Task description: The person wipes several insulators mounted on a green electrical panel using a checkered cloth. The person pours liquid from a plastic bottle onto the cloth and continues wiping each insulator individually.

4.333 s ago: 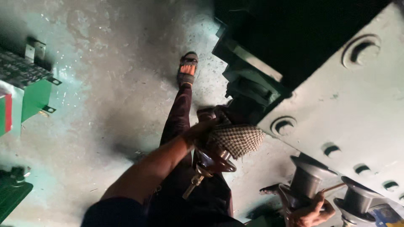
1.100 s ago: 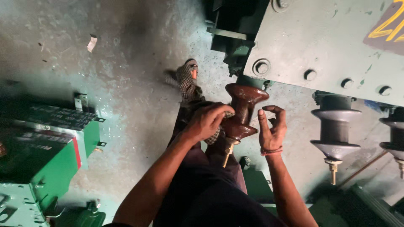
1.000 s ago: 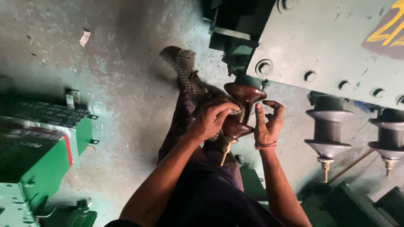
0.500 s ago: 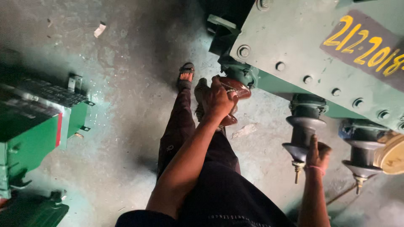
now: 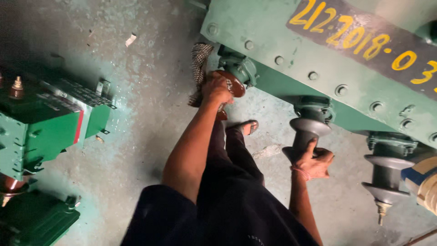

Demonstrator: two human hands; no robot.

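Note:
My left hand [image 5: 217, 89] grips a brown ribbed insulator [image 5: 236, 86] together with a checkered cloth [image 5: 199, 64]. It presses the insulator against a green flange on the side of the large green transformer tank [image 5: 282, 41]. My right hand [image 5: 313, 161] is closed around the lower skirt of a grey insulator [image 5: 306, 128] mounted on the same tank. A second grey insulator [image 5: 386, 175] sits further right, untouched.
A smaller green transformer [image 5: 45, 123] stands at the left and a dark green box [image 5: 32, 223] at the bottom left. My sandalled foot [image 5: 248, 127] rests on the stained concrete floor. A paper scrap [image 5: 130, 39] lies on the floor. A taped roll [image 5: 425, 182] shows at the right edge.
Both hands were on the brown insulator; my left hand has since carried it with the cloth to the tank's flange. My right hand let go and took hold of the grey insulator.

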